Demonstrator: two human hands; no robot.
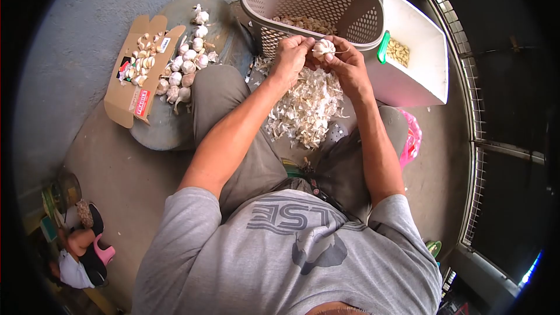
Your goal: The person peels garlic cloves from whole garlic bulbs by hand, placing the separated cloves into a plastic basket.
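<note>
A whitish garlic bulb (324, 49) is held in the fingers of my right hand (348, 65), above the near rim of a brown perforated basket (270, 38). Touching the bulb's left side, my left hand (291, 57) has its thumb and fingers pinched together; whether they hold a bit of skin is too small to tell. Beneath both hands lies a heap of papery garlic skins (306, 111) on the floor. More brownish pieces (306, 23) are inside the basket.
Whole garlic bulbs (188, 61) and a cardboard box (125, 96) with loose cloves rest on a round surface (157, 134) at left. A white foam box (426, 58) holds peeled cloves (398, 52), a green handle (383, 46) at its edge. Another person (79, 242) is at lower left.
</note>
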